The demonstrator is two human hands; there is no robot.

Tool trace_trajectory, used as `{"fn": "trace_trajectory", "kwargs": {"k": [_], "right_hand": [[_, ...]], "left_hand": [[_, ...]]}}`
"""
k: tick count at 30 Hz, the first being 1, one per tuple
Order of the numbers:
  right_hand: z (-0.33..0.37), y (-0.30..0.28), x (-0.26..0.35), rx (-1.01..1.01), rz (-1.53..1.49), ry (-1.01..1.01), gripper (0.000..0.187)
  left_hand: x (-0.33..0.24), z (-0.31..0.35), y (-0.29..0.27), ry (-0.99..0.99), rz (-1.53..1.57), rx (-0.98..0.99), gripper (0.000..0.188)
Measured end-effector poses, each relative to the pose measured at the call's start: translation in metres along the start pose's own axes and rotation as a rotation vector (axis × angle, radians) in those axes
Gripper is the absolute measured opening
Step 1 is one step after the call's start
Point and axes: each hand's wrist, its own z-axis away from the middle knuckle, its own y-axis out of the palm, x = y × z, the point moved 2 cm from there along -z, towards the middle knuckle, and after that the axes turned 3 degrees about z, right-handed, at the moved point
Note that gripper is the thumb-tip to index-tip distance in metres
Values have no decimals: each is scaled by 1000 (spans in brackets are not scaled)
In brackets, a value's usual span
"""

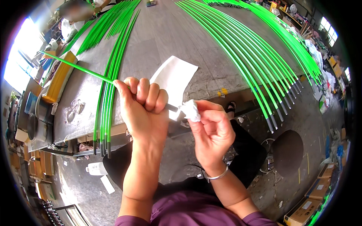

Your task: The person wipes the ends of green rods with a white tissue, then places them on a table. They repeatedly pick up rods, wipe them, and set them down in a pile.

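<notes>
My left hand (pixel 143 100) is closed in a fist around a thin green rod (pixel 81 68). The rod slants up to the left from the fist. Its dark end sticks out on the other side, toward my right hand (pixel 214 130). There my right thumb and fingers pinch a crumpled white wipe (pixel 191 110), which covers the tip of the rod. Whether it is paper or cloth I cannot tell. Behind my hands a white sheet (pixel 176 71) lies on the table. Just left of the fist, several green rods (pixel 113 81) lie together, their dark ends past the table's near edge.
More green rods (pixel 241 62) are spread on the right of the grey table (pixel 158 30), dark ends overhanging. Further bundles lie at the far left and far right. A yellow box (pixel 60 81) stands at the left edge. On the floor are a dark round stool (pixel 287 152) and a white bottle (pixel 97 168).
</notes>
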Motion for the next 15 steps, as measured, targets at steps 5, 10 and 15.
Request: {"fn": "trace_trajectory", "kwargs": {"k": [5,10,15], "right_hand": [[8,16,7,-16,-37,-49,19],[15,17,17,-59,-81,50,17],[20,17,19,-174,-421,323,13]], "left_hand": [[3,20,12,46,-64,-64,41],[4,33,24,76,-83,-106,44],[3,39,29,53,-84,-43,47]]}}
